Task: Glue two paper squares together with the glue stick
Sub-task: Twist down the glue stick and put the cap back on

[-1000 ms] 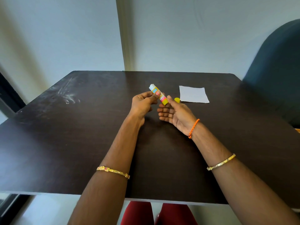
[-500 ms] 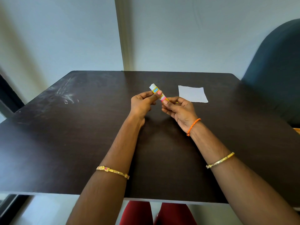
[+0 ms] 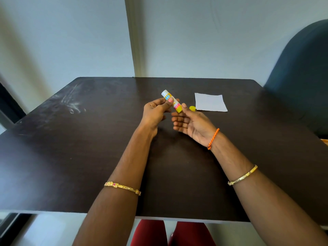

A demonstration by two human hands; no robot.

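Observation:
Over the middle of the dark table [image 3: 88,142], my left hand [image 3: 155,112] grips a glue stick [image 3: 177,106] between thumb and fingers. The stick is tilted, its white end up and left, its yellow base down and right. My right hand [image 3: 193,123] is just right of it, palm up with fingers spread, and its thumb tip touches the yellow base. A small yellow cap [image 3: 192,108] lies on the table behind that hand. A white paper square [image 3: 210,102] lies flat right of the cap; I cannot tell whether it is one sheet or two stacked.
A dark blue chair back [image 3: 301,82] stands at the table's right far corner. Pale walls rise directly behind the table's far edge. White smudges [image 3: 71,103] mark the tabletop at the left. My red-clad knees [image 3: 170,233] show under the near edge.
Half a second ago my right hand's fingers were closed round the stick's base. They have now opened out, palm up, with only the thumb at the base. My left hand keeps its hold.

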